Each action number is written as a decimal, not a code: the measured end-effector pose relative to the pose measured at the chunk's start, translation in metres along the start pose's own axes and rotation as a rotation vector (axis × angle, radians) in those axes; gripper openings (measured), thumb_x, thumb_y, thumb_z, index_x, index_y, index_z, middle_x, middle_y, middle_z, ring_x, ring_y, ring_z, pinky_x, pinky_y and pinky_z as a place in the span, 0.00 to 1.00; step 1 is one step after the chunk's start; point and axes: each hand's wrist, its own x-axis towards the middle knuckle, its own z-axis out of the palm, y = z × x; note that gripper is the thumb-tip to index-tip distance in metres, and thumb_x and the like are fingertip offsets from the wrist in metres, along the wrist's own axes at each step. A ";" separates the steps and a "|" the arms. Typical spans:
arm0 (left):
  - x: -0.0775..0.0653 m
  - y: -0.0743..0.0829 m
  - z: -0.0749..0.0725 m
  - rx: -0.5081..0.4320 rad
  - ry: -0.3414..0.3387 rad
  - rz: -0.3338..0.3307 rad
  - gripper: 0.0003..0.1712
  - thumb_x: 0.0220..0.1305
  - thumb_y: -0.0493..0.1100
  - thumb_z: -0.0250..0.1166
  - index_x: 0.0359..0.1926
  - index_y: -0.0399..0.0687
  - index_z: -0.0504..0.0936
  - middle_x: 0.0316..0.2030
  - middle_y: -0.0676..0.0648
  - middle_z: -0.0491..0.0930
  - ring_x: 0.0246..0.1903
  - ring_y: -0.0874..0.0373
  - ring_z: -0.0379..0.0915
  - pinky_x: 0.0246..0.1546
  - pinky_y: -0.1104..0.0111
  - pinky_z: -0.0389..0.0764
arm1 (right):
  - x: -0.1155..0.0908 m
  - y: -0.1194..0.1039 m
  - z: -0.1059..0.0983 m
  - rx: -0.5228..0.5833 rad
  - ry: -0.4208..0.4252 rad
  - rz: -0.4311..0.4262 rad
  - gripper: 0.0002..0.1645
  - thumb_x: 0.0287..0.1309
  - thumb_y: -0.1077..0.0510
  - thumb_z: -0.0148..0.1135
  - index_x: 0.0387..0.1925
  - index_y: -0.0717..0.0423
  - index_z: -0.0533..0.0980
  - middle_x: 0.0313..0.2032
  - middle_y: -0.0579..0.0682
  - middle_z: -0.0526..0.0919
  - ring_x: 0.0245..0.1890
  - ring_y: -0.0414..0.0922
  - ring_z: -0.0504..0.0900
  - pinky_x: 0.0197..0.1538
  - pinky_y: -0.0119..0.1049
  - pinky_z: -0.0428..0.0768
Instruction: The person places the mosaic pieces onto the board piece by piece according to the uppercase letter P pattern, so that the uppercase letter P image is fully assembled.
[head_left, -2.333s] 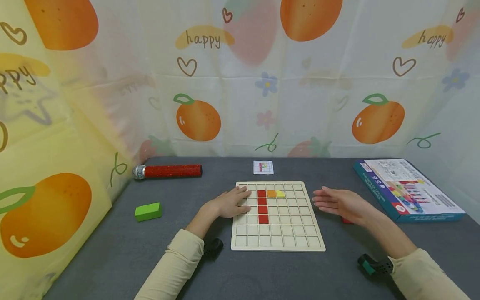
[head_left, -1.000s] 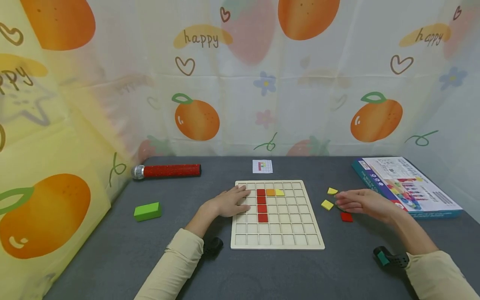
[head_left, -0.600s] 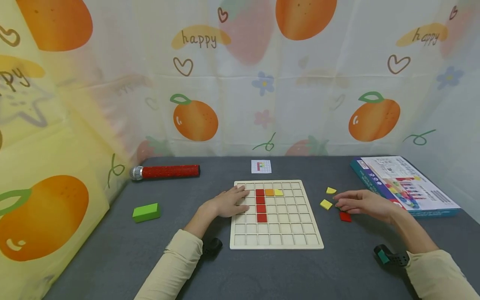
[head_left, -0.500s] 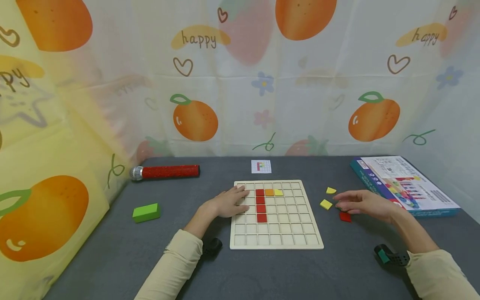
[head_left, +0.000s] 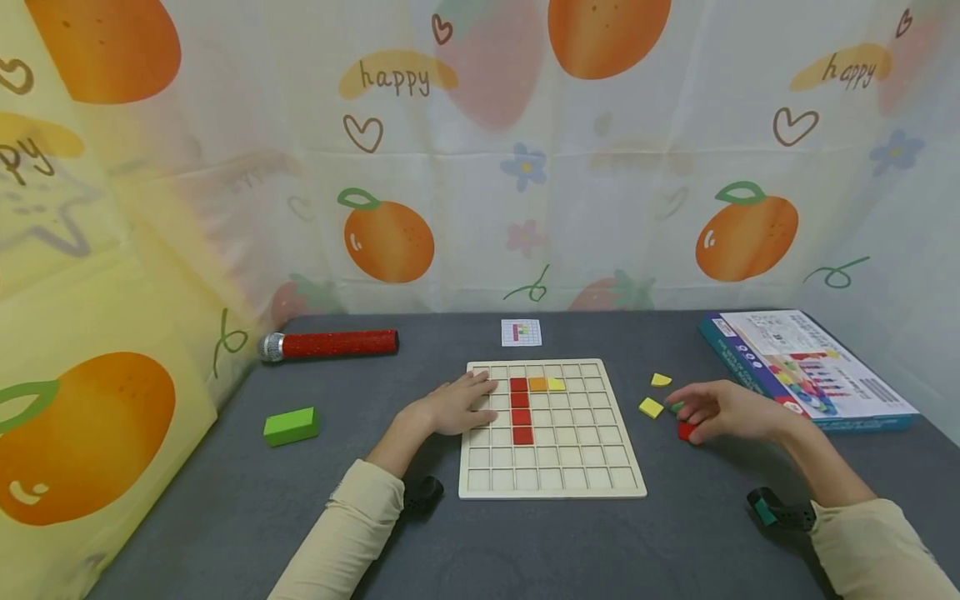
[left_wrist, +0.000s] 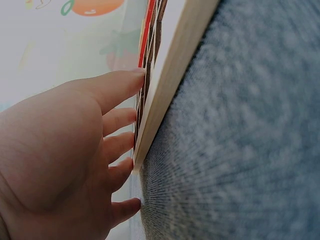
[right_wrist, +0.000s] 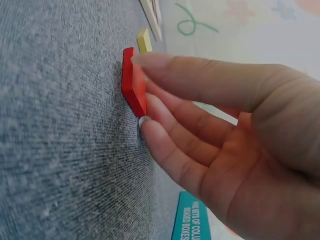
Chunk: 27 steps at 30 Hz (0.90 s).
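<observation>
My left hand (head_left: 453,406) lies spread on the left side of a pale wooden grid board (head_left: 555,482), fingertips on its squares. Several red tiles (head_left: 521,400) form a column on the board, with an orange tile (head_left: 537,384) and a yellow tile (head_left: 556,384) beside the top one. To the board's right, my right hand (head_left: 731,410) has its thumb and curled fingers at the edges of a loose red tile (right_wrist: 134,82), which looks slightly tilted on the table. A green tile (head_left: 677,407) is partly hidden under the fingers. Two yellow tiles (head_left: 651,407) lie just left of them.
A small pattern card (head_left: 521,332) lies behind the board. At the back left is a red microphone (head_left: 337,343), with a green block (head_left: 291,427) nearer. A teal-edged box (head_left: 817,375) stands at the right, close behind my right hand. A printed curtain hangs behind the table.
My right hand moved right from beside the board, uncovering the yellow tiles. Its thumb then came down to the loose red tile, which tilted a little. My left hand stayed on the board.
</observation>
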 end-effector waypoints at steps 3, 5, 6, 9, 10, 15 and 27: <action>-0.001 0.000 0.000 -0.001 -0.001 0.001 0.35 0.70 0.56 0.53 0.72 0.49 0.58 0.72 0.46 0.50 0.72 0.48 0.38 0.66 0.47 0.47 | 0.000 -0.004 0.001 -0.029 -0.004 0.009 0.31 0.54 0.66 0.68 0.57 0.73 0.68 0.42 0.58 0.78 0.40 0.51 0.75 0.42 0.32 0.78; -0.001 0.000 0.000 0.002 -0.004 -0.001 0.35 0.71 0.56 0.53 0.73 0.49 0.58 0.73 0.46 0.50 0.72 0.49 0.38 0.66 0.48 0.47 | 0.001 -0.005 0.002 -0.047 -0.002 0.012 0.30 0.53 0.67 0.67 0.57 0.73 0.69 0.40 0.56 0.77 0.39 0.50 0.75 0.42 0.32 0.78; -0.001 0.000 0.000 0.001 -0.005 -0.001 0.35 0.71 0.56 0.53 0.73 0.49 0.58 0.73 0.46 0.50 0.72 0.49 0.38 0.66 0.48 0.47 | 0.001 -0.005 0.003 -0.055 0.002 0.012 0.30 0.53 0.68 0.68 0.57 0.73 0.69 0.39 0.55 0.77 0.38 0.49 0.75 0.41 0.32 0.78; -0.001 0.000 0.000 -0.003 -0.004 0.000 0.35 0.71 0.56 0.53 0.73 0.49 0.57 0.73 0.46 0.49 0.72 0.48 0.38 0.66 0.47 0.47 | 0.001 -0.006 0.005 -0.066 0.007 0.008 0.30 0.52 0.69 0.67 0.56 0.73 0.69 0.38 0.54 0.77 0.37 0.48 0.75 0.41 0.33 0.79; -0.001 0.000 0.000 -0.001 -0.005 -0.002 0.35 0.71 0.56 0.53 0.73 0.49 0.57 0.73 0.46 0.49 0.72 0.49 0.38 0.66 0.48 0.47 | 0.001 -0.006 0.005 -0.074 0.009 0.003 0.30 0.51 0.69 0.67 0.56 0.73 0.69 0.37 0.54 0.77 0.37 0.49 0.75 0.40 0.33 0.79; -0.001 0.000 0.001 0.002 -0.003 0.000 0.35 0.71 0.56 0.53 0.73 0.49 0.57 0.73 0.46 0.49 0.72 0.49 0.38 0.66 0.48 0.47 | 0.002 -0.007 0.006 -0.101 0.016 0.001 0.29 0.50 0.72 0.67 0.56 0.73 0.70 0.36 0.53 0.77 0.36 0.49 0.75 0.39 0.33 0.79; -0.001 0.000 0.001 0.000 -0.003 0.001 0.35 0.70 0.56 0.53 0.73 0.48 0.58 0.73 0.46 0.50 0.72 0.48 0.38 0.66 0.48 0.47 | 0.002 -0.010 0.009 -0.146 0.027 0.051 0.27 0.50 0.71 0.67 0.54 0.69 0.72 0.32 0.51 0.73 0.33 0.48 0.72 0.33 0.34 0.75</action>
